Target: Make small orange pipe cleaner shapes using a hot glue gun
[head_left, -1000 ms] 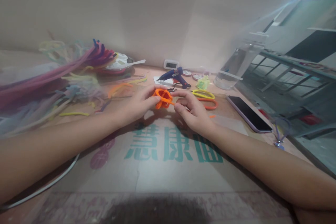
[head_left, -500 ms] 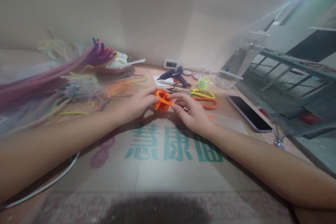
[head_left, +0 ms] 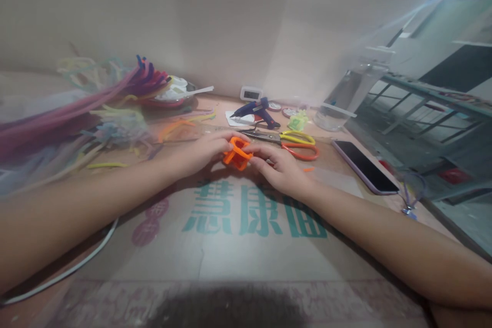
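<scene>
Between my two hands, just above the cardboard, is a small orange frame (head_left: 238, 154) with open sides, bent from what look like fuzzy pipe cleaners. My left hand (head_left: 209, 149) pinches its left side. On the opposite side, the thumb and fingers of my right hand (head_left: 277, 165) grip it. Right behind the hands lie scissors (head_left: 298, 144) with one yellow and one orange handle, blades pointing left. A short orange strip (head_left: 308, 169) rests beside my right hand.
Bundles of coloured pipe cleaners (head_left: 115, 87) fill the left side. A blue glue gun (head_left: 253, 108), a small white digital clock (head_left: 251, 94) and a clear container (head_left: 338, 102) stand at the back. A phone (head_left: 365, 166) lies right; a white cable (head_left: 73, 269) runs front left.
The orange frame has tipped and moved slightly down, held by both hands. My right fingers have closed in on it, and more of the scissors' blades shows.
</scene>
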Demonstrator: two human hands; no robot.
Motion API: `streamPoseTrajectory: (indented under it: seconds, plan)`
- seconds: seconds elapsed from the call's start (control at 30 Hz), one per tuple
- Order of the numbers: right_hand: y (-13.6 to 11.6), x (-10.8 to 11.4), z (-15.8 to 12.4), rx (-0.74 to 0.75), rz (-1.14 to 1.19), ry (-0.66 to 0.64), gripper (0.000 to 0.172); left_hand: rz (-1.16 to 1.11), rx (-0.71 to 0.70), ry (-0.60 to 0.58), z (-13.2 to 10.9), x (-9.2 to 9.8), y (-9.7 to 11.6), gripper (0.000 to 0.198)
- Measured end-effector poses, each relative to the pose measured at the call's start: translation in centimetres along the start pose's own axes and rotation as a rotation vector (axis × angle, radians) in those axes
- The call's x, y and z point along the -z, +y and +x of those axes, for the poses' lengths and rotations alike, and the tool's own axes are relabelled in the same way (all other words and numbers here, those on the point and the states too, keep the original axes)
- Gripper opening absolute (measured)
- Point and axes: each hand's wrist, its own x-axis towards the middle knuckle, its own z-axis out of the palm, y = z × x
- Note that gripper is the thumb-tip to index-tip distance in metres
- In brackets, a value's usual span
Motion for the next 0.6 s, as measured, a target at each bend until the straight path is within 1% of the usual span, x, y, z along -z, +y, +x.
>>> streamPoseTrajectory:
  seconds: [0.1, 0.27, 0.6]
  plan:
    - [0.03, 0.02, -0.05, 0.018, -0.016, -0.011, 0.017, -0.077, 0.064, -0.044, 0.1, 0.06, -0.1, 0.039]
    - [0.2, 0.14, -0.12, 0.082, -0.047, 0.023, 0.015, -0.138, 0.081, -0.073, 0.25, 0.07, -0.04, 0.039]
    - [0.19, 0.11, 0.01, 0.044, -0.062, 0.031, 0.018, -0.126, 0.059, -0.028, 0.39, 0.02, -0.05, 0.041]
